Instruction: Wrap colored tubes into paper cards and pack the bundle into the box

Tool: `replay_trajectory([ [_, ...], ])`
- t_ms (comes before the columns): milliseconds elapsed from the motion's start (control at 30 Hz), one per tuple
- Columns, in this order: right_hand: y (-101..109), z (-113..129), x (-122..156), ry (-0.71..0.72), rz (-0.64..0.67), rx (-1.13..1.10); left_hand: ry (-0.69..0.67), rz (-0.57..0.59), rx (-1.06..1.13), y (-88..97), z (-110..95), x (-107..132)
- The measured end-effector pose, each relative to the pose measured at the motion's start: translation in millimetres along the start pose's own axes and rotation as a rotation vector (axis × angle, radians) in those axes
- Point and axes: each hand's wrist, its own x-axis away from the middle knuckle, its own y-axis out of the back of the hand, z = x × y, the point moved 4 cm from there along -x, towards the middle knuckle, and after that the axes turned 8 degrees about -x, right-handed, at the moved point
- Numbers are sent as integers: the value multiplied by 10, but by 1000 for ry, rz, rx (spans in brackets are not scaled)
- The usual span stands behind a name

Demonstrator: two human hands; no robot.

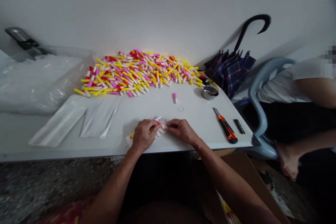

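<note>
Both hands are at the table's front edge over a small clear packet [159, 132] with a printed white card and several small capped tubes in it. My left hand [144, 134] is closed on its left part, thumb and fingertips pressed together over a red piece. With a pinch, my right hand [181, 129] grips the packet's right end. Yellow shows at the lower left, beside my left hand. A single pink-and-white tube [175, 98] and a thin ring [180, 109] lie just beyond the hands. My fingers partly hide the packet's contents.
A heap of yellow, red, pink and white tubes [136, 73] lies against the wall. Flat clear bags [99, 119] and a large plastic bag [39, 80] are left. Rightward are a metal bowl [209, 92], utility knife [225, 126], black lighter-sized object [239, 126], umbrella [231, 66] and seated person [294, 91].
</note>
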Motion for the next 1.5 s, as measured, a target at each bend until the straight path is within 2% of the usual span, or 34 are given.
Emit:
replay_trajectory([
  [167, -10, -83, 38, 23, 24, -76, 42, 30, -30, -28, 33, -42],
  [300, -3, 6, 52, 90, 33, 37, 31, 125, -93, -64, 24, -123],
  [433, 0, 25, 53, 73, 3, 102, 29, 167, -72, -32, -20, -188],
  [600, -30, -1, 120, 93, 35, 3, -21, 66, 23, 65, -78, -153],
  [733, -72, -14, 183, 94, 15, -34, -53, -12, 17, 80, -85, -89],
  [867, -69, -12, 211, 91, -25, -159, -40, -66, 103, 107, -95, -80],
  [1033, -104, -39, 239, -62, -37, -412, -9, -95, 207, 136, -123, -82],
  [1100, -145, -42, 257, -119, -1, -485, -31, -110, 196, 128, -139, -65],
  [1233, -172, 0, 260, -116, 46, -534, -109, -172, 147, 109, -195, -25],
  [1400, -120, 25, 183, -126, -114, -515, -183, -245, 41, 86, -302, 8],
  [1500, -138, 32, 142, -125, -129, -519, -219, -265, -14, 60, -332, 29],
])
